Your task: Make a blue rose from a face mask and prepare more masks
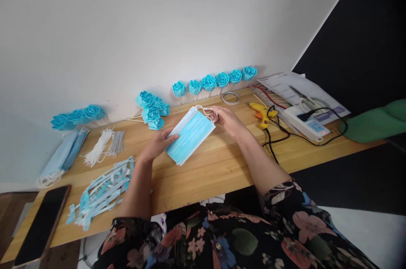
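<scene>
A small stack of light blue face masks (190, 135) is held up over the middle of the wooden table, tilted. My left hand (161, 142) grips its left edge, thumb on top and fingers underneath. At the upper right corner, my right hand (226, 120) is closed around the white ear loops (206, 112) of the masks. How many masks are in the stack I cannot tell. Behind the hands, a pile of blue mask-fabric flowers (152, 110) on sticks lies on the table, and a row of similar flowers (208, 83) leans by the wall.
To the left are more masks (65, 155), white ear-loop cords (100, 147), grey nose wires (116, 143), cut strips (106, 190) and a phone (42, 224). On the right are a yellow glue gun (261, 113), a tape roll (231, 98), scissors (307, 99) and a power strip (306, 122) with black cables.
</scene>
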A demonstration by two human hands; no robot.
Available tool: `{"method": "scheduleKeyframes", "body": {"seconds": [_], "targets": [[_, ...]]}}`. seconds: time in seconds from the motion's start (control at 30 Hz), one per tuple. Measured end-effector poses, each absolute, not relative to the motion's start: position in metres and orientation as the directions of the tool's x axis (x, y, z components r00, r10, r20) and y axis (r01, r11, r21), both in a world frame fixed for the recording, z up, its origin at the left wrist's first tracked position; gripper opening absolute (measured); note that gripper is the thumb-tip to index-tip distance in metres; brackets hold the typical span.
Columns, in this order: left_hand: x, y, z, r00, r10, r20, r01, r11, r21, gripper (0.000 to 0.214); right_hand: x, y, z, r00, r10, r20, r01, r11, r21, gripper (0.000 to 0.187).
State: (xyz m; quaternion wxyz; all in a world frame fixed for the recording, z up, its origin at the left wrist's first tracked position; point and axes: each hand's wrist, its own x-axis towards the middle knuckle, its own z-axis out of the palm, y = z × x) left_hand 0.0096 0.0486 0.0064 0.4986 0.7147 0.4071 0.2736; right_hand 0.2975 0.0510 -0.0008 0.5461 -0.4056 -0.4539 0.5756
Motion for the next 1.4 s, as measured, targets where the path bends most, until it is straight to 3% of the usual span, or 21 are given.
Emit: {"method": "scheduleKeyframes", "body": {"seconds": [0.13,0.3,0.4,0.53,0.67,0.8,0.93,1.07,1.2,1.3,1.4], "targets": [[0.008,0.05,0.006,0.505,0.863,-0.01,0.336,-0.186,0.923,0.046,0.297,0.049,-0.002,-0.172,0.984,0.054,-0.125,0.033,-0.992,0.044],[0.008,0.05,0.007,0.52,0.854,-0.026,0.377,-0.201,0.904,0.05,0.293,0.05,-0.003,-0.151,0.986,0.073,-0.146,0.051,-0.988,0.048],[0.008,0.05,0.009,0.526,0.849,-0.043,0.401,-0.203,0.893,0.053,0.294,0.052,-0.001,-0.073,0.995,0.073,-0.281,0.049,-0.958,0.043],[0.007,0.051,0.009,0.537,0.843,-0.034,0.413,-0.228,0.882,0.053,0.301,0.053,0.003,-0.016,0.993,0.115,-0.551,0.088,-0.83,0.037],[0.007,0.051,0.007,0.549,0.834,-0.059,0.41,-0.207,0.888,0.05,0.304,0.052,0.005,-0.035,0.989,0.144,-0.631,0.09,-0.771,0.039],[0.013,0.047,0.005,0.56,0.824,-0.084,0.301,-0.109,0.947,0.05,0.3,0.052,0.002,0.005,0.997,0.083,-0.501,0.074,-0.863,0.038],[0.022,0.045,-0.002,0.408,0.912,-0.036,0.136,-0.022,0.99,0.05,0.289,0.056,-0.007,0.016,1.0,0.023,-0.368,0.027,-0.93,0.047],[0.031,0.049,-0.012,0.233,0.97,0.065,0.013,-0.07,0.997,0.048,0.272,0.052,-0.015,-0.172,0.985,-0.029,-0.452,-0.105,-0.886,0.066],[0.045,0.046,-0.021,0.146,0.979,0.14,0.021,-0.144,0.989,0.042,0.249,0.037,-0.019,-0.373,0.926,-0.055,-0.342,-0.192,-0.92,0.066],[0.059,0.038,-0.025,0.143,0.974,0.173,0.046,-0.181,0.982,0.04,0.238,0.028,-0.023,-0.225,0.97,-0.095,-0.254,-0.152,-0.955,0.058],[0.069,0.031,-0.027,0.283,0.95,0.134,-0.055,-0.123,0.991,0.05,0.238,0.03,-0.024,0.024,0.997,-0.077,-0.26,-0.068,-0.963,0.051]]}}
